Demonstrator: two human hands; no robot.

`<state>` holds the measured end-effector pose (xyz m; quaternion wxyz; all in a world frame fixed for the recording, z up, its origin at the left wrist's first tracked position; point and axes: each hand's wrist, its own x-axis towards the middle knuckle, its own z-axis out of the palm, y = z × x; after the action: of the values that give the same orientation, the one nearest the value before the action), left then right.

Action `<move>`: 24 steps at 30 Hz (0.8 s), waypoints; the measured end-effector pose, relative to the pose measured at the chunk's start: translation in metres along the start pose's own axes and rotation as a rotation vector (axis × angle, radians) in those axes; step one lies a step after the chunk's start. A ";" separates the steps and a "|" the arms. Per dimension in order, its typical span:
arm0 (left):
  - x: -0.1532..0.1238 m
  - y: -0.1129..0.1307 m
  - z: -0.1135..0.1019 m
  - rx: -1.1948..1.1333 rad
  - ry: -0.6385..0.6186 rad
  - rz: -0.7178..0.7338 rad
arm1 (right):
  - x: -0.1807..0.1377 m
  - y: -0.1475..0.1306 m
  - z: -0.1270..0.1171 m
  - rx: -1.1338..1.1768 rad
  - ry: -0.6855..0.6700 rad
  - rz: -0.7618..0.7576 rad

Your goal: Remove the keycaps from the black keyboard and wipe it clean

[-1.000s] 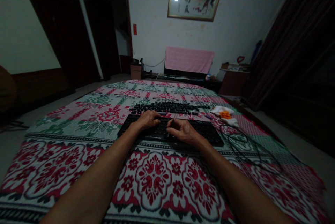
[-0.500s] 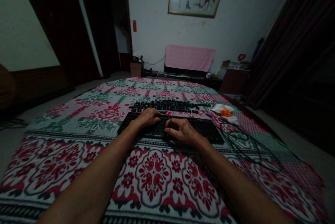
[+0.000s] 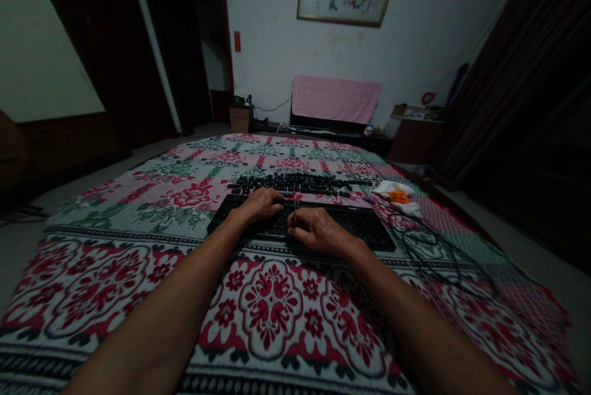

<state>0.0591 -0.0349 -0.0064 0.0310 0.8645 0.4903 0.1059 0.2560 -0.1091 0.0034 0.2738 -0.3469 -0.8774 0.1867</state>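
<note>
A black keyboard lies on the patterned bedcover, its face dotted with small round spots where keycaps would sit. My left hand rests on its left half, palm down with fingers stretched out. Pinched in my right hand is a thin, dark tool, held upright over the keyboard's middle; its exact kind is too dim to make out. Just behind the keyboard, loose black keycaps are spread in a wide band. A short grey stick-like piece lies close to my left fingertips.
To the right sit a white and orange cloth bundle and a coiled black cable. The floral bedcover spreads beneath everything. Beyond the bed's far edge, a pink cloth drapes over a dark screen-like panel.
My right hand and its tool have shifted very slightly left. The left hand stays almost in place on the keyboard. The view has tilted a little.
</note>
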 end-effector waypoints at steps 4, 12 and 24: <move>0.000 0.000 0.000 -0.004 -0.004 -0.003 | 0.001 0.009 0.002 0.053 0.085 0.097; 0.001 -0.002 0.001 -0.010 -0.001 0.012 | 0.004 0.031 0.008 0.439 0.141 0.223; -0.001 0.022 -0.010 -0.333 0.011 0.055 | 0.005 0.037 -0.002 0.695 0.304 0.356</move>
<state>0.0753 -0.0478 0.0070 0.1683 0.8600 0.4422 0.1911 0.2729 -0.0793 -0.0126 0.4645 -0.4036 -0.6382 0.4626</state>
